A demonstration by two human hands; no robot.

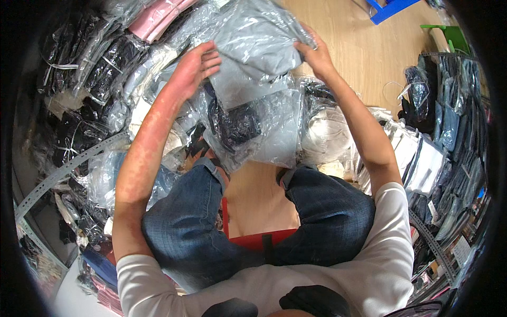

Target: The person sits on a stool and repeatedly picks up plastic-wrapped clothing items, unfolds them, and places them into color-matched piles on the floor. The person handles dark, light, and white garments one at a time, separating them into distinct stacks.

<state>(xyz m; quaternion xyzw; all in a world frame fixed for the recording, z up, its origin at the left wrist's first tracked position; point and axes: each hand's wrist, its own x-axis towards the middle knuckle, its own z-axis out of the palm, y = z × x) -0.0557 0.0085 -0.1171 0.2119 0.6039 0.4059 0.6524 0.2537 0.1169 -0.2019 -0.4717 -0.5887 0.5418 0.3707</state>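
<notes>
My right hand point(318, 53) grips the right edge of a clear plastic bag with a folded grey garment point(257, 43) inside. At the left of that bag, my left hand point(200, 65) has its fingers apart and holds nothing; whether its fingertips touch the plastic is hard to tell. Beneath the grey garment lie more clear bags, among them one with a dark garment point(237, 125) and a pale grey one point(279, 138). They rest in front of my knees, above the wooden floor point(257, 194).
Bagged dark garments point(67, 67) tied with string and a pink bundle point(158, 20) pile up at the left. White folded garments point(408, 154) and stacked dark bags point(455, 119) stand at the right. Perforated metal rails point(71, 170) flank me. A blue plastic stool point(386, 12) stands at the far right.
</notes>
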